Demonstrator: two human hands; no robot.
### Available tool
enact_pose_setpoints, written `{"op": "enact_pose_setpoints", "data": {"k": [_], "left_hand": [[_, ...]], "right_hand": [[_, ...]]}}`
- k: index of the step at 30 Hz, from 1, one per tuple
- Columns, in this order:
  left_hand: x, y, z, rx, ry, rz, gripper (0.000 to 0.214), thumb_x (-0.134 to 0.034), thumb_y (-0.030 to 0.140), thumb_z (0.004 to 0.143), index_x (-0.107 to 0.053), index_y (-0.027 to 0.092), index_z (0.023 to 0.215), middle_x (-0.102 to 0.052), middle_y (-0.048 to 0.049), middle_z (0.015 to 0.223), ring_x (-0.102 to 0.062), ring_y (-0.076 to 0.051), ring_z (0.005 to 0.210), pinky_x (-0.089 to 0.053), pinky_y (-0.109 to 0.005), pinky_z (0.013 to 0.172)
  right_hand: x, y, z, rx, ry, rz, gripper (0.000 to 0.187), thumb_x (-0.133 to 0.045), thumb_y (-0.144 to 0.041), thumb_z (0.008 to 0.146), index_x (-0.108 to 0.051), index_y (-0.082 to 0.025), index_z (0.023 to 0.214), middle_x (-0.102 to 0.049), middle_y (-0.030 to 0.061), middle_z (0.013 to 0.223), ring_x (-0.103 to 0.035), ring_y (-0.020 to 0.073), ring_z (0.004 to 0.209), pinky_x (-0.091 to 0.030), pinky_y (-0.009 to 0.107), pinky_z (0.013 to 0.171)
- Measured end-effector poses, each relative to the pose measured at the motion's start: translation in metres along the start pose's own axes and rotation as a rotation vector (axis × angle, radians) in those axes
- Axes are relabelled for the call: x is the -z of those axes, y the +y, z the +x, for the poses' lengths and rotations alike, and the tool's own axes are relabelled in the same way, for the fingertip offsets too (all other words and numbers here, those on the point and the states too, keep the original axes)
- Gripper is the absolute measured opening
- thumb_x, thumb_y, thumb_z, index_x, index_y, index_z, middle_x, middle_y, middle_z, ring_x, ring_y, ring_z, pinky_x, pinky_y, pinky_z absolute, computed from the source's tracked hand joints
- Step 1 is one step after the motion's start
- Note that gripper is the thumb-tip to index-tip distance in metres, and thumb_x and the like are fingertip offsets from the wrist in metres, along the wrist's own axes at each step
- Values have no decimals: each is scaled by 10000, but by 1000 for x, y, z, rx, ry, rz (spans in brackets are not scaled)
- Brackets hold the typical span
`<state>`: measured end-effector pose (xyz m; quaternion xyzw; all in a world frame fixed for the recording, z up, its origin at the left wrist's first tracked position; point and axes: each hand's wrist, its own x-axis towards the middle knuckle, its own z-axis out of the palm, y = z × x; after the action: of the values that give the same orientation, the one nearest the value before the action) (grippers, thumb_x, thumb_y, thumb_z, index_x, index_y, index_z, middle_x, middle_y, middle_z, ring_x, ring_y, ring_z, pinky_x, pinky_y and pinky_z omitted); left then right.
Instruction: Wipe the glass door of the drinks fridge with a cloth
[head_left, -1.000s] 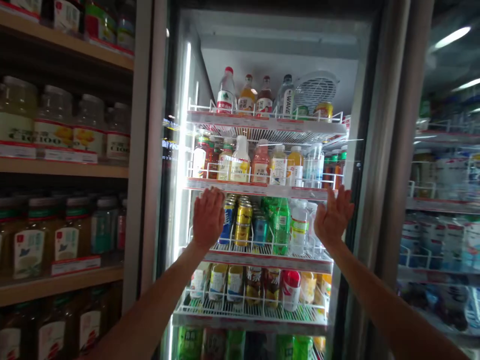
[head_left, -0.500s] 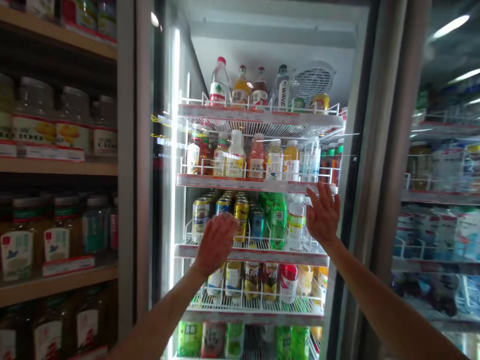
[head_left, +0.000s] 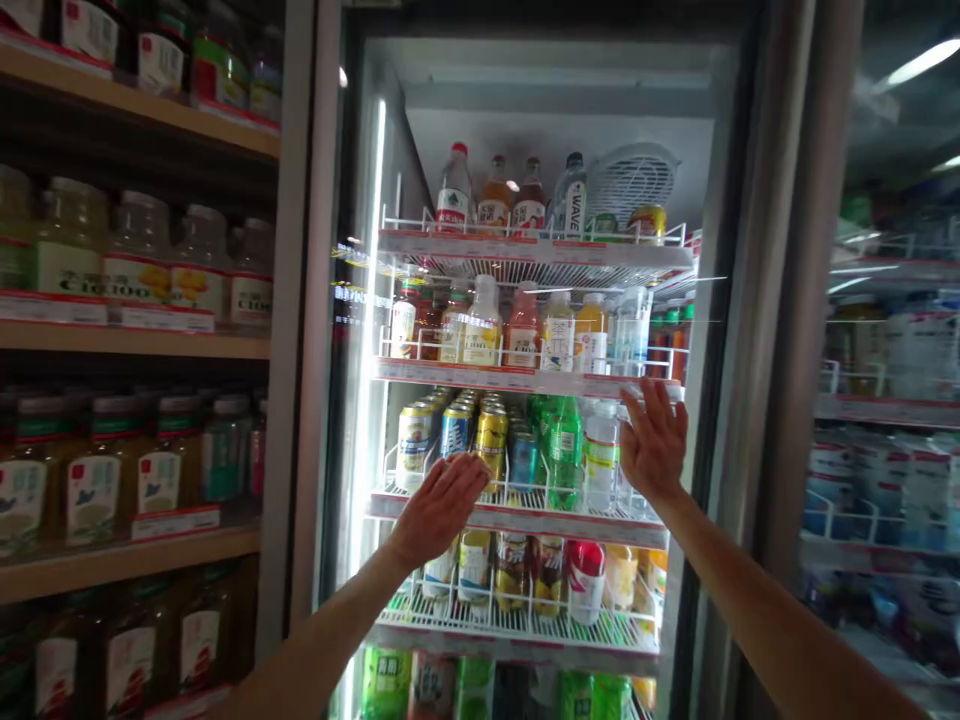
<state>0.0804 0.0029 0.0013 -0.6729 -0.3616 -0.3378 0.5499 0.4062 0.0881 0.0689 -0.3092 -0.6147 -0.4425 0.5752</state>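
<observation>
Both of my hands are raised in front of a lit drinks fridge (head_left: 540, 98), and neither holds anything. My left hand (head_left: 444, 507) is tilted with its fingers stretched out and close together. Behind it are a gold can (head_left: 492, 436), a blue-and-white can (head_left: 456, 428) and the edge of the third shelf. My right hand (head_left: 654, 440) has its fingers spread upward, overlapping the second shelf's edge (head_left: 525, 378). Near it stand a clear bottle with a yellow-green label (head_left: 602, 455) and a green bottle (head_left: 565, 455). Reflections suggest glass before the shelves; whether my palms touch it I cannot tell.
On the left, wooden shelves (head_left: 135, 335) carry several jars and bottles. A metal door frame (head_left: 795, 300) stands at the right, with another drinks fridge (head_left: 885, 410) beyond it. Bottles (head_left: 454, 190) line the top shelf, near a round white fan grille (head_left: 637, 180).
The view has shifted, so the fridge sits slightly lower and further right. My left hand has lowered and its fingers tilt more to the right. My right hand stays in nearly the same pose.
</observation>
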Motion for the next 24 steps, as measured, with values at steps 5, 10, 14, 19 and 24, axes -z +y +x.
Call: {"op": "enact_pose_setpoints", "data": {"k": [5, 10, 14, 19, 24], "left_hand": [[-4, -48, 51, 419, 237, 27, 536, -350, 241, 908, -246, 150, 1425, -355, -151, 1437, -191, -252, 1391, -237, -476, 1108], [-10, -33, 95, 245, 187, 48, 475, -357, 210, 901, -353, 164, 1374, -407, -113, 1415, -206, -239, 1389, -223, -451, 1120], [-16, 5, 111, -284, 37, -15, 454, -397, 187, 881, -407, 209, 1335, -472, -21, 1376, -221, -193, 1384, -177, -403, 1147], [-13, -48, 149, 267, 209, 8, 432, -359, 217, 906, -406, 165, 1333, -447, -91, 1388, -227, -216, 1382, -224, -452, 1121], [-18, -33, 172, 249, 193, 5, 438, -365, 230, 900, -412, 189, 1333, -434, -80, 1396, -257, -234, 1367, -233, -464, 1114]], "right_hand": [[-1, 1, 0, 10, -4, 13, 571, -398, -235, 888, -235, -314, 1429, -279, 26, 1503, -233, 217, 1393, -186, 463, 1125], [-1, 1, -1, -4, -20, 20, 583, -403, -230, 884, -224, -322, 1431, -260, 18, 1510, -222, 212, 1396, -170, 462, 1132], [-1, 3, -1, 17, -8, 16, 577, -419, -224, 879, -251, -307, 1425, -280, 33, 1502, -240, 220, 1390, -177, 461, 1130], [-1, 2, 0, 27, 11, 26, 575, -407, -214, 882, -247, -312, 1426, -279, 25, 1502, -241, 212, 1390, -182, 455, 1131], [-1, 1, 0, 30, 16, 15, 593, -423, -218, 880, -229, -314, 1432, -267, 32, 1506, -247, 220, 1387, -183, 459, 1129]]}}
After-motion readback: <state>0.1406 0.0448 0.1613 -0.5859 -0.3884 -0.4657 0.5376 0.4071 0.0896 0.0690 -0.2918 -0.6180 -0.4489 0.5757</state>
